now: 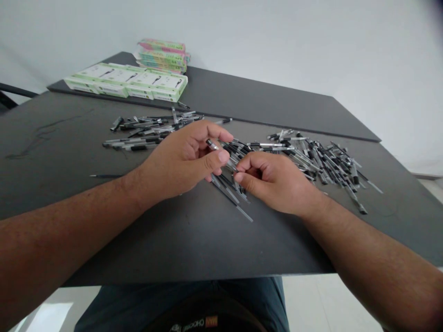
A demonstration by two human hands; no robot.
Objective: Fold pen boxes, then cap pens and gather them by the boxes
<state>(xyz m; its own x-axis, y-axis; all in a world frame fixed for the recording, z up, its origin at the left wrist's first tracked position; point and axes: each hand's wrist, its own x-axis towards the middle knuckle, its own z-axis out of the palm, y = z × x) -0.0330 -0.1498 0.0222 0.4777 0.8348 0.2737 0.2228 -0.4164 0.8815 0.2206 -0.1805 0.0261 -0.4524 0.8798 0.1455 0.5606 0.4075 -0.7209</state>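
Note:
My left hand (188, 159) is curled around a clear-barrelled pen (212, 145), whose dark end shows between the thumb and fingers. Close by on the right, my right hand (277, 182) pinches thumb against forefinger near the pen's lower end. What sits in that pinch is too small and hidden to make out. Beneath both hands lies a bunch of pen refills and pen parts (224, 186), dark and clear, some pointing toward the table's front edge.
Loose pens (141, 138) are heaped at the left, with another heap of pens (325, 161) at the right. Green-and-white boxes (128, 80) line the back of the dark table (207, 253). Behind them stands a stack of colourful boxes (162, 55). One thin refill (105, 175) lies beside my left forearm.

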